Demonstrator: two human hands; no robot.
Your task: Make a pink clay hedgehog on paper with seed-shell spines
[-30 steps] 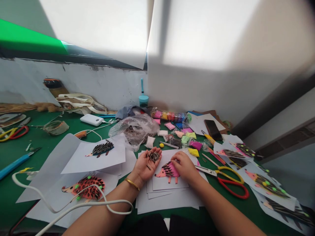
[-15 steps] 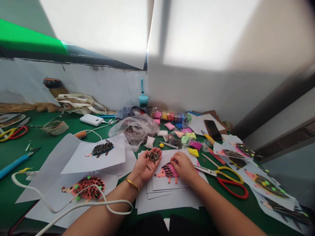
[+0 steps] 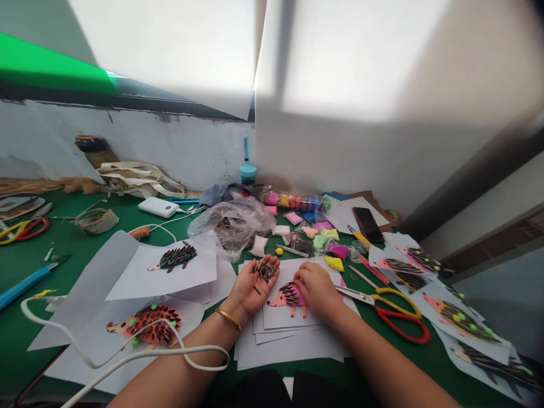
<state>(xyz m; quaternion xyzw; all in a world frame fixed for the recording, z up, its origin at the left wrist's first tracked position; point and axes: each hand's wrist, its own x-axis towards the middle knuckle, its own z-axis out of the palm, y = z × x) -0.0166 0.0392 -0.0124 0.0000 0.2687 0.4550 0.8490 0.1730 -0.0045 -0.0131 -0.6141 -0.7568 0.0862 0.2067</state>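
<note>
My left hand (image 3: 250,290), palm up and cupped, holds a small heap of striped sunflower seeds (image 3: 266,271). Beside it, on a stack of white paper (image 3: 289,345), lies a pink clay hedgehog (image 3: 300,296) with a peach face and legs. Rows of seeds cover its front part. My right hand (image 3: 318,289) is over the hedgehog's back, fingertips pinched together and touching it or just above. What they hold, if anything, is hidden. Large scissors (image 3: 382,303) with yellow and red handles lie right of this hand, blades pointing towards it.
Finished hedgehog pictures lie left (image 3: 148,326) and right (image 3: 463,320). Behind my hands are a plastic bag of seeds (image 3: 233,224), packets of coloured clay (image 3: 334,263) and a phone (image 3: 368,225). A white cable (image 3: 144,357) crosses my left forearm. A blue craft knife (image 3: 29,283) lies far left.
Almost nothing differs. My right hand's fingers have shifted very slightly over the hedgehog's back; my left hand stays in place with the seeds.
</note>
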